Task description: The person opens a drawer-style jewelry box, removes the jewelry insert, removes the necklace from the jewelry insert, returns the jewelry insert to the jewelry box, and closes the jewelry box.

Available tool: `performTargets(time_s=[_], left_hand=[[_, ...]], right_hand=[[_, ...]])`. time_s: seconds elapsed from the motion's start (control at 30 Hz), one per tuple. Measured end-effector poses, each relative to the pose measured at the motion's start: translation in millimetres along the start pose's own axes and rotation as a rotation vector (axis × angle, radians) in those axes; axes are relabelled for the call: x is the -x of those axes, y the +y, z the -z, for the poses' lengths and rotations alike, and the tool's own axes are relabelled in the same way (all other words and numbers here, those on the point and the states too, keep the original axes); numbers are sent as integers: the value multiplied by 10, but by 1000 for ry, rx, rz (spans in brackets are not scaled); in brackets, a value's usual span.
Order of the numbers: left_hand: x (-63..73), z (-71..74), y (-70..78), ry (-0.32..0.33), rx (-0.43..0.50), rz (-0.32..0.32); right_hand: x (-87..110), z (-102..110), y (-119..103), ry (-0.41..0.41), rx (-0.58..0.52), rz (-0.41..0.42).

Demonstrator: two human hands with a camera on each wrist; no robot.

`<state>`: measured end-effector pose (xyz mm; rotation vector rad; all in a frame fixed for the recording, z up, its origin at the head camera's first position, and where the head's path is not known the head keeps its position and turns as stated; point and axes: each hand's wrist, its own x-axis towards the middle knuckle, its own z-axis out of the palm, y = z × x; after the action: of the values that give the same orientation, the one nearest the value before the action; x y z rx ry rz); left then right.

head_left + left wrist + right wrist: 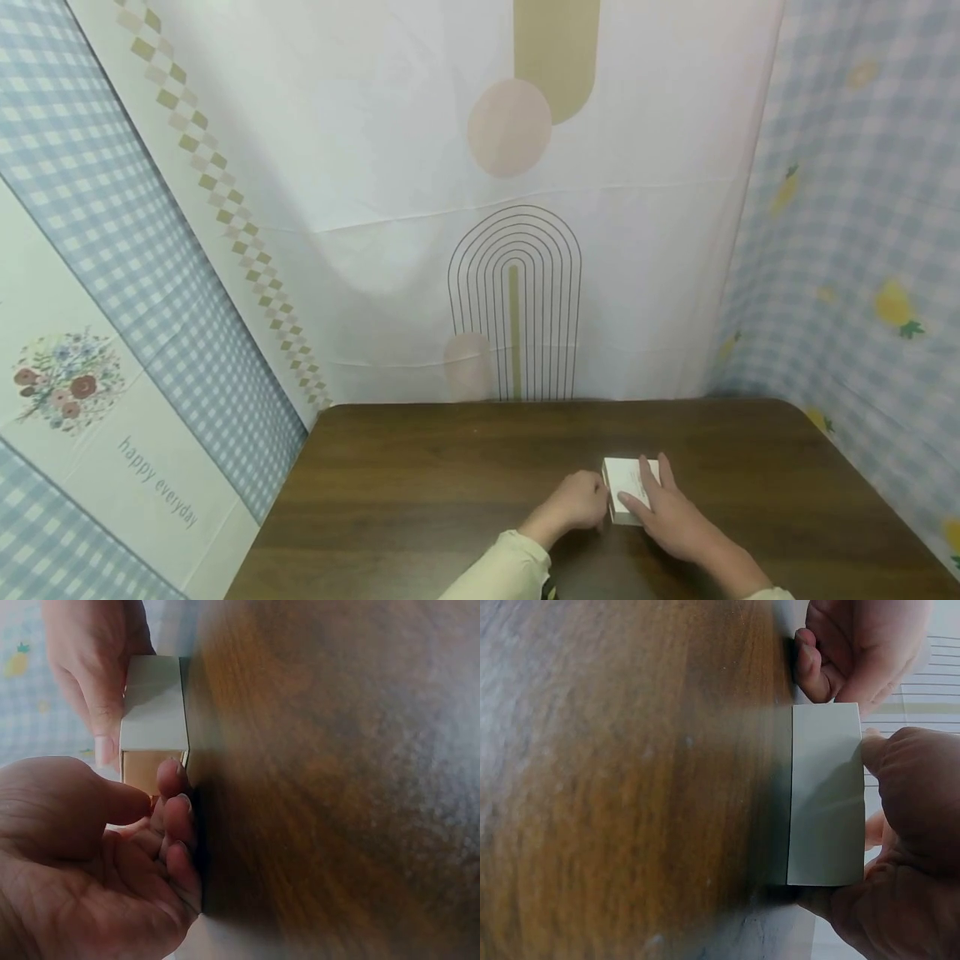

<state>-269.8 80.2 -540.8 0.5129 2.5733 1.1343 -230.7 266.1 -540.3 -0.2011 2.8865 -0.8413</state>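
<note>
A small white box lies flat on the brown table, with fine print on its top. My right hand holds it from the right, thumb and a finger over the top face. The right wrist view shows the box's pale long side and that hand curled round its near end. At the opposite end, my left hand has its fingers curled. In the left wrist view, a tan inner part shows inside the white sleeve's end, and the left thumb and fingertips pinch at it, partly hiding it.
The dark wood table reaches back to a white patterned cloth. Blue checked cloths hang at the left and right. Pale sleeves cover the forearms.
</note>
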Motion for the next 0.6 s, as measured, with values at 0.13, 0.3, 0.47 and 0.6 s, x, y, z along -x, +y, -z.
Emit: performTargets(time_s=[0.13, 0.3, 0.47, 0.6], left_hand=[[1, -22, 13, 1, 0, -1], [-8, -49, 38, 14, 1, 11], [-8, -56, 12, 21, 4, -19], [-7, -34, -60, 39, 17, -30]], right_hand=[[27, 7, 2, -1, -9, -6], [50, 17, 1, 7, -21, -5], [55, 24, -2, 5, -21, -12], [29, 14, -22, 4, -23, -7]])
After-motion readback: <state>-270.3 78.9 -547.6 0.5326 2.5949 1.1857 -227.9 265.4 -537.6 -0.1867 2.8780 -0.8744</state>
